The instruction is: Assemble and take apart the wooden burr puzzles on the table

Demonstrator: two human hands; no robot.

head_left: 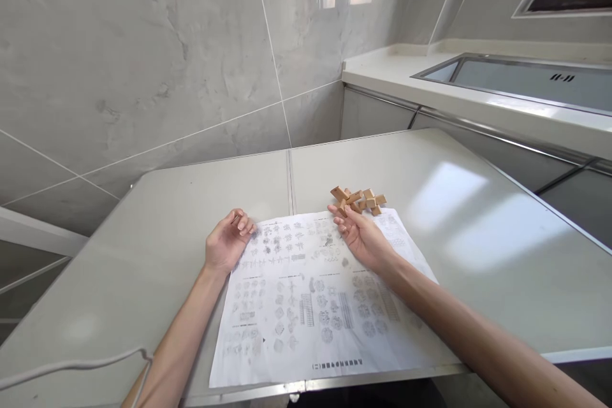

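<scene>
Loosely bent and slightly apart, the fingers of my left hand (228, 241) show nothing between them; the hand rests by the upper left edge of a printed sheet (306, 338). My right hand (362, 241) lies palm up over the sheet's upper right part. Its thumb and fingertips close on a wooden burr puzzle (346, 198) made of crossed sticks, partly hidden by the fingers. Just to the right, a second cluster of crossed wooden pieces (373, 201) sits beyond the sheet's far edge. Small grey diagrams in rows cover the paper.
The pale glossy table (191, 204) has a seam (291, 182) running away from me. A grey tiled wall (143, 64) stands behind it. At the right is a counter (382, 64) with a sink (516, 80). A white cable (76, 364) crosses near my left forearm.
</scene>
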